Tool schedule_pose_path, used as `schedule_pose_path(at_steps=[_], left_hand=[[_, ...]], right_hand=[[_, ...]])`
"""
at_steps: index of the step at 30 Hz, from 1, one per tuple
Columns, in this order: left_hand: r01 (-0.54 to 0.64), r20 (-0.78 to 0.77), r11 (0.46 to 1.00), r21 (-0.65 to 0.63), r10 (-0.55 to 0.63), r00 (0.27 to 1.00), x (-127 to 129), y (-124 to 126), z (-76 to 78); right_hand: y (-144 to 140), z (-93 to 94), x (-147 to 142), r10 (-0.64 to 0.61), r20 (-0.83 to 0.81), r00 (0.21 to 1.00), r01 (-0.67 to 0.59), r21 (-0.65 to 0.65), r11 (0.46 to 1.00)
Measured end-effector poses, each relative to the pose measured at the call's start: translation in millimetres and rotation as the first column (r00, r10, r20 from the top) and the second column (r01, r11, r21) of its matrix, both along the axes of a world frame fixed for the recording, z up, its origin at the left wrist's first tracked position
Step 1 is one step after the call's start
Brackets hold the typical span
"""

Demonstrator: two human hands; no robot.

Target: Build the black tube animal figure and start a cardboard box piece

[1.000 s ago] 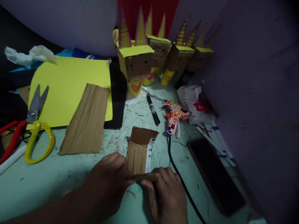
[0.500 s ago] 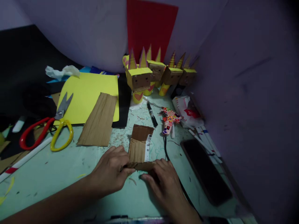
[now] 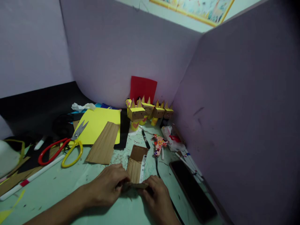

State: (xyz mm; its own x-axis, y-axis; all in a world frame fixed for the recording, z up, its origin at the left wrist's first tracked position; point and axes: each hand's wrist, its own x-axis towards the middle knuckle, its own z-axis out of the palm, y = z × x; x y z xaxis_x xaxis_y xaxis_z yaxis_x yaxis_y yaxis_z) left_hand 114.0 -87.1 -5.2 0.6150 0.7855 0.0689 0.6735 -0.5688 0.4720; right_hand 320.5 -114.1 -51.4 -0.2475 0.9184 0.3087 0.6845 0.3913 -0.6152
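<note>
Left hand [image 3: 106, 187] and right hand [image 3: 154, 197] pinch the near edge of one folded cardboard piece [image 3: 136, 167] on the table [image 3: 58, 187]. Beyond: one cardboard strip [image 3: 103, 143], four crowned cardboard figures [image 3: 148, 111], two scissors [image 3: 63, 148].

Brown corrugated cardboard, matt and ribbed, in the small folded piece [image 3: 136, 165] at lower centre, with a white paper label strip along its right edge. Same rough, matt cardboard in the larger strip [image 3: 103, 143] left of centre. Smooth matt yellow paper sheet [image 3: 98, 123] beneath it. Scissors [image 3: 63, 148] at left: dull grey metal blades, glossy red and yellow plastic handles. Glossy black slab [image 3: 192, 190] at lower right, like a phone screen. Glossy printed plastic on the glue gun [image 3: 158, 144]. Crumpled white tissue [image 3: 82, 107] at upper left. Pale green tabletop [image 3: 58, 187], smooth, scuffed and scrap-flecked. Matt lilac partition walls [image 3: 234, 109].
</note>
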Motion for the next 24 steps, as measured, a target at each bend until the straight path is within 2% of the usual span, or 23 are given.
schedule_pose_path(at_steps=[6,11,14,17,20,24], left_hand=[[-0.065,-0.022,0.998,-0.007,0.065,0.998,2,-4,1.9],[-0.046,-0.023,0.999,0.006,0.046,0.999,2,-3,-1.3],[-0.045,0.014,0.999,0.007,0.045,0.999,1,-3,-6.1],[-0.013,0.016,0.999,0.042,0.012,1.000,3,-1,-10.1],[-0.050,-0.011,0.997,0.061,0.050,0.999,7,-1,-9.6],[-0.104,-0.040,0.994,0.043,0.106,0.994,12,-2,-5.5]], right_hand=[[0,-5.4,1,-0.048,0.011,0.999,0.047,0.065,0.997],[8,-18.2,11,0.073,0.043,0.996,-0.080,0.175,0.981],[8,-16.8,12,0.103,0.051,0.993,-0.110,0.177,0.978],[4,-8.3,7,0.044,0.074,0.996,-0.052,0.120,0.991],[2,-0.4,-1,-0.032,0.114,0.993,0.021,0.094,0.995],[3,4.2,-7,-0.083,0.196,0.977,0.061,0.117,0.991]])
